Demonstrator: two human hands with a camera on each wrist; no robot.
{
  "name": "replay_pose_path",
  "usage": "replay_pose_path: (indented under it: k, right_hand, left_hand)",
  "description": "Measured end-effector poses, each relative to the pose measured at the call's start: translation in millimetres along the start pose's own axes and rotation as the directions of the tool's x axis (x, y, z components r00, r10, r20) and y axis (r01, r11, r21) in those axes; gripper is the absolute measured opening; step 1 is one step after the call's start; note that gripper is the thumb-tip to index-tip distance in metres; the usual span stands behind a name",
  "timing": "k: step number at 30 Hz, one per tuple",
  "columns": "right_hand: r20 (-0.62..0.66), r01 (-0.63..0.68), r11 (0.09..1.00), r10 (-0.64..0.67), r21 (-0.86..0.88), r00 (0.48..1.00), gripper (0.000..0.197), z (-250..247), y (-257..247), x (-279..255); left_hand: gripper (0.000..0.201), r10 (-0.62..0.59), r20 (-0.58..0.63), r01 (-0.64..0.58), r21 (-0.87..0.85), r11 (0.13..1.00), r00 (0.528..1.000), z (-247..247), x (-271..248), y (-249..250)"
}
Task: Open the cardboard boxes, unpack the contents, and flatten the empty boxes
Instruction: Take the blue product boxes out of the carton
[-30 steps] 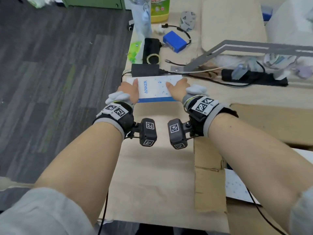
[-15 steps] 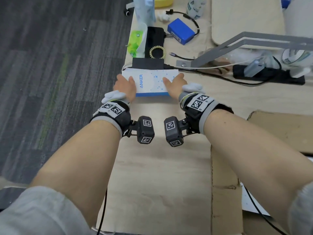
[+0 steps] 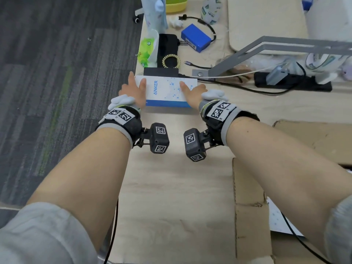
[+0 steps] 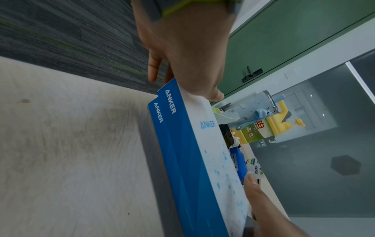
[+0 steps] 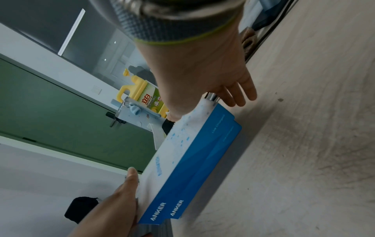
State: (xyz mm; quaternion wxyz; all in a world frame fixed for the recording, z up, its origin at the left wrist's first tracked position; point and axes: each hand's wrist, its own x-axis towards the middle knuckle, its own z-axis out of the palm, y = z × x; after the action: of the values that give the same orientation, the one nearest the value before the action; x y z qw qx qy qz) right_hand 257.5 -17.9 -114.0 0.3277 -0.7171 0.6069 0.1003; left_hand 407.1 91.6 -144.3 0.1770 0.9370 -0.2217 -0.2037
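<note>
Two white-and-blue Anker boxes, stacked one on the other as the wrist views show, lie on the worktop at about twelve o'clock from the person, just in front of a black adapter. The stack's long axis runs from nine to three o'clock. The left hand clasps the nine o'clock end, thumb on top and fingers straight down beside it; the right hand mirrors this at the three o'clock end, its fingers likewise extended. Both hands sit equally near, so any lift or slide would likely be two-handed. Flattened cardboard lies at four o'clock.
</note>
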Motion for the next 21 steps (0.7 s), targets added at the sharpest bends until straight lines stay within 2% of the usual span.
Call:
replay_pose_path:
  k: [5,8,11,12,14,17,19,21]
  right_hand:
    - [0.025,0.086,0.994,-0.085,-0.07,0.996,0.067,-39,4,-30]
    - [0.054,0.159,0.982,-0.155,-0.098,0.987,0.047,-63,14,-33]
    - [0.045,0.219,0.975,-0.22,0.025,0.975,0.02,-92,28,-52]
    - [0.033,0.222,0.975,-0.222,0.019,0.974,0.018,-101,32,-61]
    - [-0.012,0.258,0.964,-0.259,-0.062,0.966,0.026,-116,44,-78]
    - [-0.072,0.323,0.945,-0.326,-0.041,0.943,0.031,-136,79,-97]
    - [-0.084,0.34,0.94,-0.335,0.043,0.938,0.027,-145,100,-110]
    - [-0.137,0.351,0.936,-0.344,0.024,0.929,0.013,-155,129,-127]
  left_hand:
    - [0.06,0.016,-0.196,-0.018,-0.009,1.0,0.981,-10,-30,21]
    - [0.055,0.028,-0.228,-0.028,0.002,1.0,0.973,-15,-50,40]
    - [0.041,0.114,-0.248,-0.102,0.059,0.993,0.962,-23,-82,66]
    - [0.035,0.149,-0.243,-0.137,0.067,0.988,0.958,-25,-95,75]
    - [0.026,0.235,-0.193,-0.225,0.07,0.972,0.953,-28,-120,95]
    - [0.03,0.387,-0.062,-0.384,0.06,0.922,0.92,-25,-166,122]
    - [0.029,0.447,-0.036,-0.446,0.049,0.894,0.894,-23,-190,133]
    - [0.028,0.486,-0.021,-0.484,0.072,0.872,0.874,-16,-223,146]
